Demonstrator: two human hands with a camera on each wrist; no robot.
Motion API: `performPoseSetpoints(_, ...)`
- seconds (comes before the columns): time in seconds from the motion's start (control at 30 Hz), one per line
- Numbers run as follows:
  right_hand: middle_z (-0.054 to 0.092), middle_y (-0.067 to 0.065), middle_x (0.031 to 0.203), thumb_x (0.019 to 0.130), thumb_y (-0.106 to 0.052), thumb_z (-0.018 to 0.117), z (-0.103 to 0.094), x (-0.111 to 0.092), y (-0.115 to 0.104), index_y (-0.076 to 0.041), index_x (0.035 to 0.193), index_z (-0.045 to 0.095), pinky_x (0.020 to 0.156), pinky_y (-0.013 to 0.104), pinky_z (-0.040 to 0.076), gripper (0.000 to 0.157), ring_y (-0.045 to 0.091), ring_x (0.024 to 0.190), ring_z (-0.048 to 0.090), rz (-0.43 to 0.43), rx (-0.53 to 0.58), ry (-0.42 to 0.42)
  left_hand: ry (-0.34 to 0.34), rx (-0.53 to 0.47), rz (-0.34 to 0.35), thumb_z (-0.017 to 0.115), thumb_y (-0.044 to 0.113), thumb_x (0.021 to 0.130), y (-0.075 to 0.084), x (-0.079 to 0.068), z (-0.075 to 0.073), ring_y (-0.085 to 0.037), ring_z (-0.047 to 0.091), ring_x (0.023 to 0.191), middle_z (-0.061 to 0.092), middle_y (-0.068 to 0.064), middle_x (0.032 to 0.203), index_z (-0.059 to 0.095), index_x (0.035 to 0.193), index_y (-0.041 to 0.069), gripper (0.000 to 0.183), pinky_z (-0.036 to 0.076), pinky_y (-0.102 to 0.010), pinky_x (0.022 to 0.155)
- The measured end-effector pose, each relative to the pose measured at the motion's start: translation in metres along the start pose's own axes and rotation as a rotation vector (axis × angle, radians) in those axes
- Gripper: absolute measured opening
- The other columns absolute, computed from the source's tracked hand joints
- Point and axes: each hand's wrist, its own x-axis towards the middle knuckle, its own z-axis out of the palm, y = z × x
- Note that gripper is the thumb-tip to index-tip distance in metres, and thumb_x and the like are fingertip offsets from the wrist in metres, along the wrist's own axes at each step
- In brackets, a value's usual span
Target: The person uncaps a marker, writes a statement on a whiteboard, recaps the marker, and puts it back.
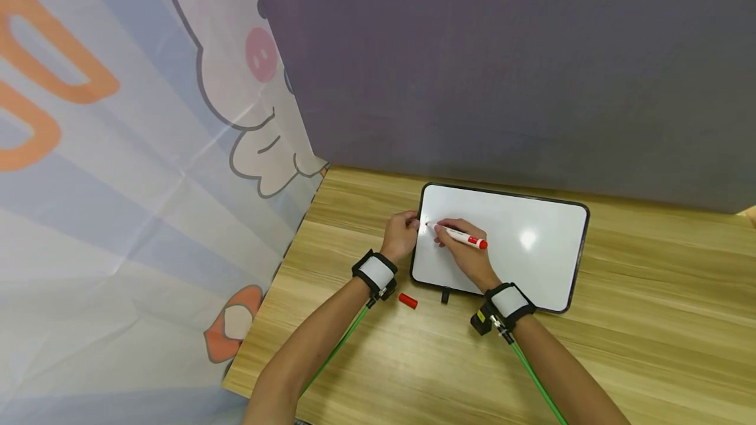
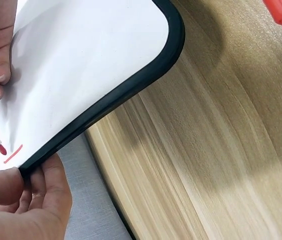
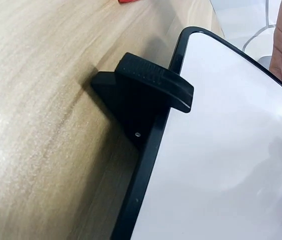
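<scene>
A small whiteboard point(image 1: 502, 251) with a black frame is tilted up off the wooden table. My left hand point(image 1: 400, 236) grips its left edge, thumb on the front and fingers curled behind, as the left wrist view shows. Between the fingers of my right hand point(image 1: 466, 251) is a white marker with a red end point(image 1: 463, 237), uncapped. Its red tip point(image 2: 1, 149) points at the board's surface near the left edge, right beside a short red stroke point(image 2: 13, 154). In the right wrist view the marker is out of sight.
A red marker cap point(image 1: 407, 301) lies on the table point(image 1: 354, 353) in front of the board. A black stand clip point(image 3: 151, 82) holds the board's lower edge. Behind rises a dark grey panel point(image 1: 502, 71); a printed cartoon sheet point(image 1: 147, 215) hangs at the left. Green cables point(image 1: 537, 379) trail from both wrists.
</scene>
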Motion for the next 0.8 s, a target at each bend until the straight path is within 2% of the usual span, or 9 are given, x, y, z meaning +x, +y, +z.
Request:
performPoseSetpoints(0.23,0.065,0.019,0.090,0.088,-0.014,0.062,-0.0002,0.0001,0.0002,0.002,0.103,0.065,0.066,0.021,0.055,0.022,0.018,0.075,0.067,-0.044,-0.010,-0.005,-0.001,0.003,-0.005,0.050,0.003,0.093,0.0010,-0.0005,-0.0001,-0.024,0.064,0.091,0.068,-0.017,0.104,0.064,0.114,-0.002,0.026,0.052,-0.029,0.075)
performPoseSetpoints(0.57,0.066,0.021,0.090,0.088,-0.015,0.063,-0.0053,-0.0015,0.0039,0.003,0.103,0.066,0.066,0.021,0.055,0.023,0.010,0.072,0.066,-0.036,-0.010,0.032,0.006,0.001,-0.001,0.049,0.003,0.093,0.0007,-0.0020,-0.0008,-0.025,0.064,0.093,0.068,-0.018,0.105,0.064,0.114,-0.002,0.026,0.052,-0.031,0.077)
performPoseSetpoints(0.8,0.066,0.024,0.086,0.088,-0.017,0.064,-0.0056,-0.0011,0.0030,0.002,0.103,0.065,0.066,0.024,0.054,0.025,0.023,0.072,0.066,-0.028,0.012,0.077,0.003,-0.002,0.002,0.050,0.004,0.093,0.0019,-0.0028,-0.0008,-0.024,0.063,0.091,0.068,-0.017,0.103,0.064,0.114,-0.002,0.027,0.052,-0.029,0.074)
